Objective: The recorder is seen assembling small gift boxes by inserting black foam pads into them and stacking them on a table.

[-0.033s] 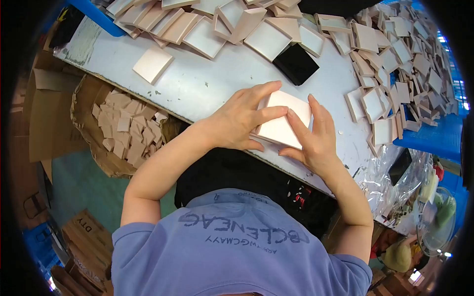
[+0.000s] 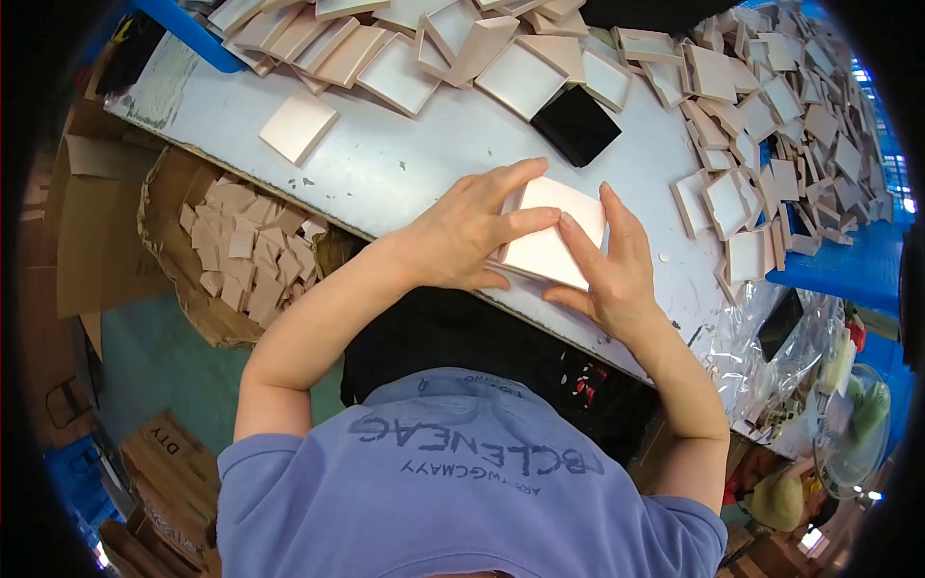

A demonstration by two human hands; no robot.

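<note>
A shallow square box (image 2: 554,252), pale pink and flat side up, rests at the near edge of the table between my two hands. Its left side and far left corner are gripped by my left hand (image 2: 467,231), the forefinger lying over its top. My right hand (image 2: 621,275) holds the right side, thumb at the near edge and a finger across the top. Both forefingers nearly meet on the upper face. Just beyond the box sits a black square block (image 2: 578,125). Another pale pink square piece (image 2: 298,125) lies farther left.
Heaped pink box halves (image 2: 400,72) fill the far side, and a larger pile (image 2: 771,125) covers the right. Below the table's left edge, a cardboard carton (image 2: 159,217) holds many pink pieces. Clear plastic wrap (image 2: 742,342) lies at the right, near a blue crate (image 2: 838,270).
</note>
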